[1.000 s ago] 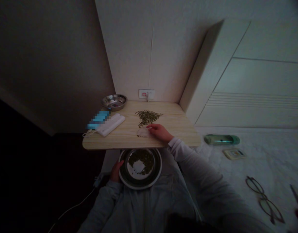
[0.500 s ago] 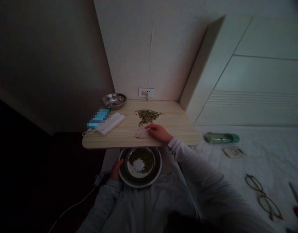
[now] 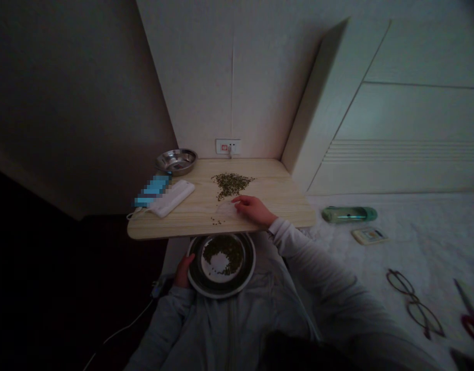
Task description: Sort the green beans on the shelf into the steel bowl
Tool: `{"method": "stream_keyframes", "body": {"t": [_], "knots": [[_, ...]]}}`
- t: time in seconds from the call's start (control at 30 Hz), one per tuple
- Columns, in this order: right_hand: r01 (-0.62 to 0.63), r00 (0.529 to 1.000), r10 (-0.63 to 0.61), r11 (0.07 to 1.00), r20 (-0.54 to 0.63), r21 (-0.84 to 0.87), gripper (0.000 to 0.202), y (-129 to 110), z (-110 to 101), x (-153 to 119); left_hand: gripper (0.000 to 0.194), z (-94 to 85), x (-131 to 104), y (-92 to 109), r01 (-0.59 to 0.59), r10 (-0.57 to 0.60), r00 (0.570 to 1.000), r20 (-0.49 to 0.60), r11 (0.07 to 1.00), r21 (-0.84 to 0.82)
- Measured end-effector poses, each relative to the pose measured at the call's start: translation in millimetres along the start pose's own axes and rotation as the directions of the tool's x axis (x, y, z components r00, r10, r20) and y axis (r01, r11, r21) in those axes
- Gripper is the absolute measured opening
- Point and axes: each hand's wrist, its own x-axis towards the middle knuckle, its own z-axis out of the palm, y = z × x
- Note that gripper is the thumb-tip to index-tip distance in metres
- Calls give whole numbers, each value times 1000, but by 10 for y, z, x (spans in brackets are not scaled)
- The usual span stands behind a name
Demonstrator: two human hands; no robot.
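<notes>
My left hand (image 3: 184, 270) grips the left rim of a round metal basin (image 3: 221, 292) on my lap. Small green beans or seeds (image 3: 234, 252) lie over its pale bottom, in a curve around a bare patch. Over the wooden tabletop (image 3: 275, 190), my right hand (image 3: 253, 210) pinches a thin, clear plastic piece (image 3: 225, 208); its exact kind is hard to make out. Just beyond that hand a pile of the same green grains (image 3: 232, 184) is spread on the wood. A few loose grains (image 3: 217, 221) sit near the table's front edge.
On the table's left are a metal bowl (image 3: 177, 162), a phone (image 3: 154, 189) with a blurred screen and a white power bank (image 3: 172, 198) with a cable. The bed at right holds a green bottle (image 3: 349, 214), a small card-like object (image 3: 369, 236), glasses (image 3: 415, 303) and scissors (image 3: 471, 314).
Fewer grains lie by the table's front edge, and the plastic piece has drawn slightly back from them. My left hand keeps its hold on the basin. The view has shifted slightly.
</notes>
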Motion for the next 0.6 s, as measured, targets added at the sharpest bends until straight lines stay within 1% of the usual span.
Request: {"method": "stream_keyframes", "body": {"t": [0.1, 0.23, 0.3, 0.4, 0.5, 0.6], "knots": [[-34, 999, 33, 999, -27, -13, 29, 34, -60, -54, 16, -12, 32, -16, -1, 1, 1000, 4, 1000, -2], [-20, 1000, 19, 998, -7, -65, 28, 56, -73, -130, 17, 4, 13, -8, -9, 9, 1000, 6, 1000, -23], [-9, 1000, 8, 996, -8, -89, 27, 48, -54, -154, 17, 15, -9, 1, -9, 10, 1000, 26, 999, -37], [-4, 1000, 3, 998, -4, -67, 27, 23, -13, -171, 14, 20, -17, 7, -13, 16, 999, 52, 999, -51], [20, 999, -19, 999, 27, -31, 28, -3, 32, -179, 14, 12, 0, 5, -24, 26, 999, 41, 998, -54], [34, 998, -32, 999, 46, -24, 28, -25, 83, -185, 17, 16, -6, 15, -6, 8, 999, 45, 999, -50]]}}
